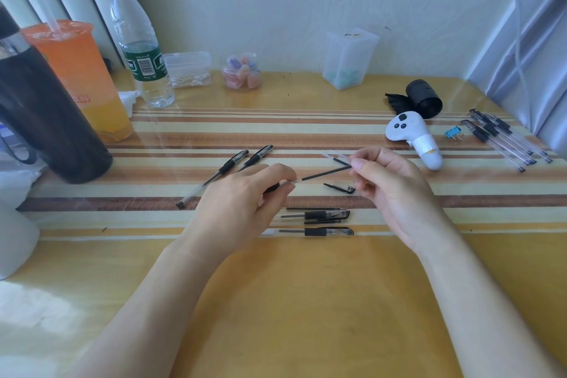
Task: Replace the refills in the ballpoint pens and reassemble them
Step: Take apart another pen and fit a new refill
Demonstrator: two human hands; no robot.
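Head view: a person's two bare hands work over a striped table (306,129) at mid-frame. Left hand (242,202), centre-left, is closed round a pen barrel (271,188); only a bit of its black grip shows btwn the fingers. Right hand (389,190), centre-right, pinches the far end of a dark refill (325,174) btwn thumb and forefinger. Refill slants up to the right, its lower end at the barrel mouth by the left fingertips; whether it's inside can't be told.

Just below the hands, centre frame: a pen (316,232) w/ black grip lies flat, and above it a pen w/ loose refills (316,214) alongside. A small cap (342,187) lies btwn the hands, near the right palm. Clear bits (336,157) lie just above the right thumb; too blurred to tell what.

Left of centre: two capped pens (227,170) lie diagonal, side by side. Far right edge: a bundle of pens (503,138), a blue clip (453,132) just beside it. Upper right: white controller (414,138), black roll (423,98) behind it.

Upper left: orange drink (82,77), water bottle (141,49), dark flask (46,120). Back centre: clear boxes and a jar (242,72) by the wall.
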